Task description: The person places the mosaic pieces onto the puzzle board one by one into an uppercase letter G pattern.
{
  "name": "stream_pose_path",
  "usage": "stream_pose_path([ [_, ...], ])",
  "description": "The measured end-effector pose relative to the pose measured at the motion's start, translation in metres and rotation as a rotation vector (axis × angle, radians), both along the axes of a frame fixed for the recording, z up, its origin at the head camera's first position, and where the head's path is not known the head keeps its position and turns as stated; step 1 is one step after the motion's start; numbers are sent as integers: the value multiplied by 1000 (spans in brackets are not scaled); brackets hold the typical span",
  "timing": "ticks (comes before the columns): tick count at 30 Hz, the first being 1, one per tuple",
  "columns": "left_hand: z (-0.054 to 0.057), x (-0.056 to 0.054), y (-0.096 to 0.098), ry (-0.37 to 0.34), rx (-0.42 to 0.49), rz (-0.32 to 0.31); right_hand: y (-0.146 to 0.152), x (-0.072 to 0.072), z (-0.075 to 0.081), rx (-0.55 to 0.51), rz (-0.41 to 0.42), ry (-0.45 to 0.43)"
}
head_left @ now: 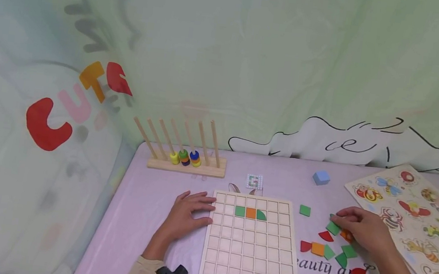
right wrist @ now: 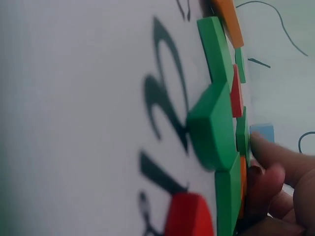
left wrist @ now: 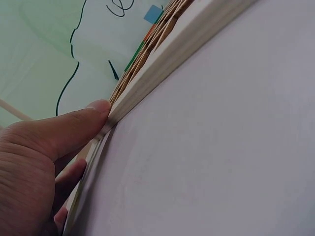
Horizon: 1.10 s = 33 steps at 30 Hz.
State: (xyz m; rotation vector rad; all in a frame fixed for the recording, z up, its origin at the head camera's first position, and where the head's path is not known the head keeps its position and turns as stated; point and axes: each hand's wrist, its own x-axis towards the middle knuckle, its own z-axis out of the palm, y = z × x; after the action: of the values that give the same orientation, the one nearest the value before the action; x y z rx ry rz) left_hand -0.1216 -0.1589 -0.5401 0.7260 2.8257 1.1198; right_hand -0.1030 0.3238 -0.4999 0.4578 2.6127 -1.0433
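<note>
My left hand [head_left: 188, 213], fingers loosely extended, touches the left edge of the grid board [head_left: 253, 251]. My right hand [head_left: 364, 229], fingers bent at the scattered green pieces [head_left: 333, 228], partly hides an orange piece [head_left: 345, 235]; whether it pinches anything, I cannot tell. Beyond: a blue block [head_left: 321, 178].

A pale green fabric backdrop [head_left: 232, 65] hangs in soft folds at twelve o'clock, shading to bluish white at nine. There, colourful letters slant upward: a red C [head_left: 36, 122], a pink U [head_left: 79, 116], an orange T [head_left: 94, 79]. At three o'clock, a white cloud-like shape [head_left: 423, 150] is outlined in black. At six, a lilac tablecloth [head_left: 127, 221] lies flat, with dark script [head_left: 315, 265] at four. Light is soft.
</note>
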Motion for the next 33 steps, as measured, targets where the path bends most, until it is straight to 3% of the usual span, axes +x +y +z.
stream_pose_path([
  [7,0,0,0,-12,2,-5,2,0,1,-8,37,-6],
  [21,0,-1,0,-11,-2,-2,1,3,-4,-16,13,11],
  [33,3,1,1,2,17,-9,-26,0,17,-135,68,21],
])
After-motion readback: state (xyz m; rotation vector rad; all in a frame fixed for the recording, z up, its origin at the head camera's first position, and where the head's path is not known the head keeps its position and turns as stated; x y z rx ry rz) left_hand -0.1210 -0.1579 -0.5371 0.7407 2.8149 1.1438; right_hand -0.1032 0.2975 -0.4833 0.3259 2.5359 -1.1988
